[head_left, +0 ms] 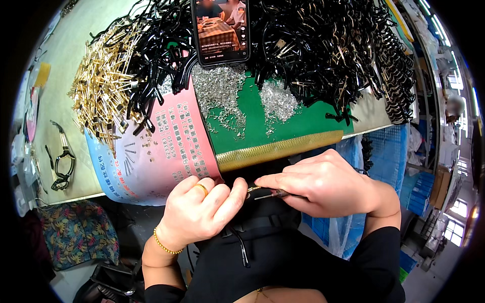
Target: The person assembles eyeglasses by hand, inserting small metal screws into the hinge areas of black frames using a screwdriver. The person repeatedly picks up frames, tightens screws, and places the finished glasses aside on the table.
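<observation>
Near the table's front edge, my two hands meet close to my body. My left hand [202, 207], with a gold ring and bead bracelet, is closed in a pinch on a small gold-coloured metal piece. Below it hangs a black eyeglass temple [243, 250], which seems to belong to that piece, though the fingers hide the join. Closed around a slim dark tool [275, 193] is my right hand [328, 184], its fingertips almost touching the left ones. The tool's exact kind cannot be made out. Loose small silver screws [222, 91] lie on the green mat [252, 130] ahead.
Gold eyeglass parts [103, 81] are heaped left, black temples [323, 50] across the back. A phone [222, 30] stands among them. Assembled glasses [63, 166] lie far left. A pink and blue printed sheet [151, 151] and gold mesh strip [283, 149] line the front edge.
</observation>
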Demonstrator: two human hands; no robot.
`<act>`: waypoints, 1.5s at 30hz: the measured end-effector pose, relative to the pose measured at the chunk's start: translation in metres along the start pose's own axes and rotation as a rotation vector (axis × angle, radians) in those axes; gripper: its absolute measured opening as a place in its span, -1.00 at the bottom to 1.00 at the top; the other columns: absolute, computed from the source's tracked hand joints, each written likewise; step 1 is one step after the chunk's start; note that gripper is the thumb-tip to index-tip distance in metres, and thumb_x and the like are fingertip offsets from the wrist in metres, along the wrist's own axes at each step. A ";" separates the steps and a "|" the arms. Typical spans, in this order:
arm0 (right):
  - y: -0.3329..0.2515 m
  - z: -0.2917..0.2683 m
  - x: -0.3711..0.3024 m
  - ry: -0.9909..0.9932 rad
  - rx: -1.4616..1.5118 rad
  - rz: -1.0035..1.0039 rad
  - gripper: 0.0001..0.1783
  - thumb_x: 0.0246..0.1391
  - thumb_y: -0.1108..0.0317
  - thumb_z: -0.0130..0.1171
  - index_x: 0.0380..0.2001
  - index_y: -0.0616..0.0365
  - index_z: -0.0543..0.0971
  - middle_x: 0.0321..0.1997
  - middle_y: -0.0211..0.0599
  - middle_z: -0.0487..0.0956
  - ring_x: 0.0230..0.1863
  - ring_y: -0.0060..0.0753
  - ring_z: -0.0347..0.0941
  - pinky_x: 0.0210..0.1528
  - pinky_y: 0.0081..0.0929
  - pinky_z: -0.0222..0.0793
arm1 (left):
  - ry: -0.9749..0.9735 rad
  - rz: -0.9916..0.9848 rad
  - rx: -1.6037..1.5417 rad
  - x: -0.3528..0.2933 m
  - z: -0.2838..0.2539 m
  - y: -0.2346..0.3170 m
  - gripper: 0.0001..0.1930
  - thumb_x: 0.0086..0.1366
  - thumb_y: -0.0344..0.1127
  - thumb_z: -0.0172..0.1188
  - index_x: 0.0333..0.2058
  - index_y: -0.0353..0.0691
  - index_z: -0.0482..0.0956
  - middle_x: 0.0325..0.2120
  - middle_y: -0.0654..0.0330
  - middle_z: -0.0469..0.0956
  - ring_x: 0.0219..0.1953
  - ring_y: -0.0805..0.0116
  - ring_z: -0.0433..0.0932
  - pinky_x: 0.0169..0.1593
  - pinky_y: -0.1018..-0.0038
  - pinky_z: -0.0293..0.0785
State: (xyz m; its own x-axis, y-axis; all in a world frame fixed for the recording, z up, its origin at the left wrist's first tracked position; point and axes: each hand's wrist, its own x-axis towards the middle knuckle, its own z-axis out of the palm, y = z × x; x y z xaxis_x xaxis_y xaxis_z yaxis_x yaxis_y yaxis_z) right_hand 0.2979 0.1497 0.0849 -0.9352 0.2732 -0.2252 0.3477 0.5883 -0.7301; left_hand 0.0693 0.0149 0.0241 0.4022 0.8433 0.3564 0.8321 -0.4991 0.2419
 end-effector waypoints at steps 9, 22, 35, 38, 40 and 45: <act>-0.004 -0.001 -0.005 -0.091 -0.045 -0.026 -0.70 0.15 0.34 0.27 -0.03 0.01 0.67 -0.26 -0.29 0.72 -0.32 -0.17 0.65 -0.37 -0.35 0.53 | -0.006 0.134 -0.328 0.007 0.014 0.014 -0.77 0.12 -0.25 0.36 -0.22 -0.10 0.67 -0.55 0.42 0.39 -0.54 0.49 0.38 -0.44 0.53 0.32; 0.011 0.009 -0.011 0.023 0.302 0.082 -0.68 0.21 0.32 0.25 0.04 -0.05 0.66 -0.22 -0.24 0.71 -0.26 -0.10 0.65 -0.27 -0.32 0.54 | -0.028 -0.065 -0.204 0.007 0.003 0.004 -0.75 0.16 -0.20 0.36 -0.19 -0.09 0.68 -0.55 0.39 0.38 -0.55 0.46 0.41 -0.45 0.52 0.32; 0.002 0.008 -0.006 0.045 0.173 0.051 -0.80 0.25 0.23 0.24 -0.20 0.12 0.66 -0.40 -0.18 0.66 -0.37 -0.08 0.63 -0.36 -0.28 0.50 | -0.035 0.024 -0.139 0.009 0.009 0.010 -0.80 0.17 -0.32 0.30 -0.22 -0.18 0.65 -0.49 0.37 0.47 -0.52 0.46 0.43 -0.42 0.52 0.34; 0.004 -0.005 -0.005 0.029 0.253 0.207 -0.58 0.33 0.05 0.17 0.04 0.15 0.52 -0.17 0.04 0.67 -0.15 0.07 0.63 -0.16 -0.18 0.52 | -0.112 -0.082 -0.210 0.002 0.022 0.009 -0.83 0.21 -0.32 0.32 -0.22 -0.15 0.62 -0.51 0.36 0.50 -0.52 0.43 0.47 -0.44 0.50 0.35; 0.006 -0.020 -0.009 0.045 0.210 0.500 -0.52 0.35 0.02 0.11 0.13 0.13 0.40 -0.05 0.08 0.61 -0.10 0.12 0.61 -0.10 -0.10 0.49 | -0.070 -0.217 -0.323 -0.003 0.024 0.009 -0.85 0.20 -0.40 0.34 -0.25 -0.15 0.61 -0.52 0.35 0.54 -0.55 0.38 0.49 -0.47 0.44 0.37; 0.034 0.006 -0.015 0.186 -0.448 0.234 -0.58 0.19 0.35 0.21 0.12 -0.08 0.46 -0.23 -0.19 0.40 -0.34 -0.19 0.57 -0.48 -0.31 0.49 | 0.115 -0.646 -0.878 0.006 0.034 0.018 -0.90 0.49 -0.48 0.08 -0.10 -0.38 0.50 -0.26 0.03 0.71 -0.27 0.19 0.72 -0.13 0.38 0.62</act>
State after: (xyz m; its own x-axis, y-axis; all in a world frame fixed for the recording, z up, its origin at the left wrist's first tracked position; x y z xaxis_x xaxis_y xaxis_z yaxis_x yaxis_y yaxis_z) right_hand 0.3229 0.1609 0.0594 -0.8157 0.5425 -0.2008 0.5781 0.7514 -0.3181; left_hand 0.0999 0.0176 0.0005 -0.0882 0.9961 0.0023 0.2927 0.0237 0.9559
